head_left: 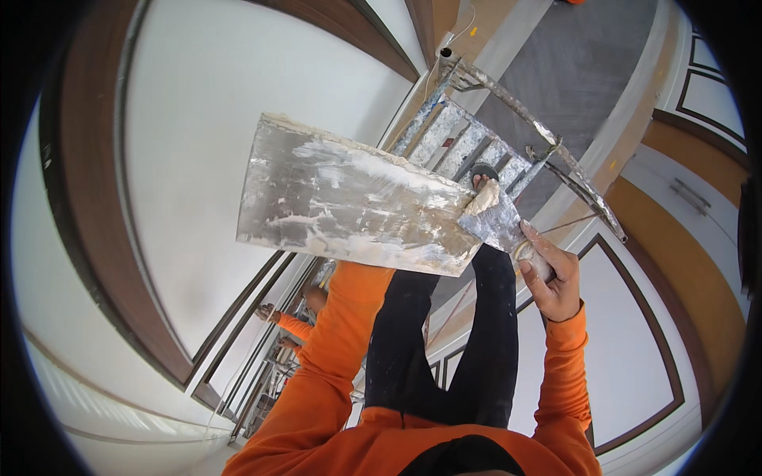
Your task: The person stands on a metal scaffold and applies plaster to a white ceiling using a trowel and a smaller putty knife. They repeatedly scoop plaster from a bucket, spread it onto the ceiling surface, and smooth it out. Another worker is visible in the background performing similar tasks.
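Observation:
A wide, rectangular metal plastering trowel (317,194), its face streaked with pale filler, is raised in front of me. My left forearm reaches behind its lower edge; the left hand itself is hidden there, and the trowel rests up on that arm's side. At the trowel's right end, a smaller putty knife (498,226) carries a lump of beige filler (482,198) and its blade overlaps the trowel's edge. My right hand (556,274) is closed around the putty knife's rounded, pale handle, with thumb and fingers on either side.
Below me is a paint-spattered scaffold platform (448,131) with metal rails (516,107); my sandalled foot (482,170) stands on it. A white wall panel (238,87) with brown trim (95,182) is close on the left. Another person's orange sleeve (294,325) shows lower left. Grey floor (579,63) lies far down.

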`<state>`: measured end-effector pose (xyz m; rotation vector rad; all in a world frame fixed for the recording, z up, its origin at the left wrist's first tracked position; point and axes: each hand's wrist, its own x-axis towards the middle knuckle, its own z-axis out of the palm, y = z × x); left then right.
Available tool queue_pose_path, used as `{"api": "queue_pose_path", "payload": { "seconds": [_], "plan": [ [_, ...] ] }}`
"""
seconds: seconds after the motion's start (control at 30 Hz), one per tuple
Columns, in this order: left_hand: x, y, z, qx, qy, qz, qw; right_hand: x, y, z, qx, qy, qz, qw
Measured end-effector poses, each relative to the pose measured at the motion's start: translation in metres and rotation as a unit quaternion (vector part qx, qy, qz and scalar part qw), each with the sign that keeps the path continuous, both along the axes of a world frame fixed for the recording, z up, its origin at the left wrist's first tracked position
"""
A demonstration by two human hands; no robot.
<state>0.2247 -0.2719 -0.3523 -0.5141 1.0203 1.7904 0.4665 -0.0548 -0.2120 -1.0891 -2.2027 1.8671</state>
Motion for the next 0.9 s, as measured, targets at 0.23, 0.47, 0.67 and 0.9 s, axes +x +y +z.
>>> {"api": "queue_pose_path", "payload": {
  "seconds": [0.23,0.47,0.67,0.9],
  "plan": [
    [-0.014,-0.011,-0.064,-0.004,0.05,-0.052,0.997,-0.043,-0.007,-0.09,0.143,0.187,-0.003,0.972],
    [-0.051,0.021,-0.153,-0.006,0.179,-0.099,0.979,-0.104,0.035,-0.217,0.12,0.211,0.029,0.97],
    [-0.081,0.064,-0.213,0.026,0.3,-0.12,0.946,-0.114,0.038,-0.329,0.213,0.273,0.025,0.938],
    [-0.094,0.06,-0.231,0.032,0.394,-0.151,0.906,-0.14,0.039,-0.371,0.214,0.363,0.045,0.906]
  ]
}}
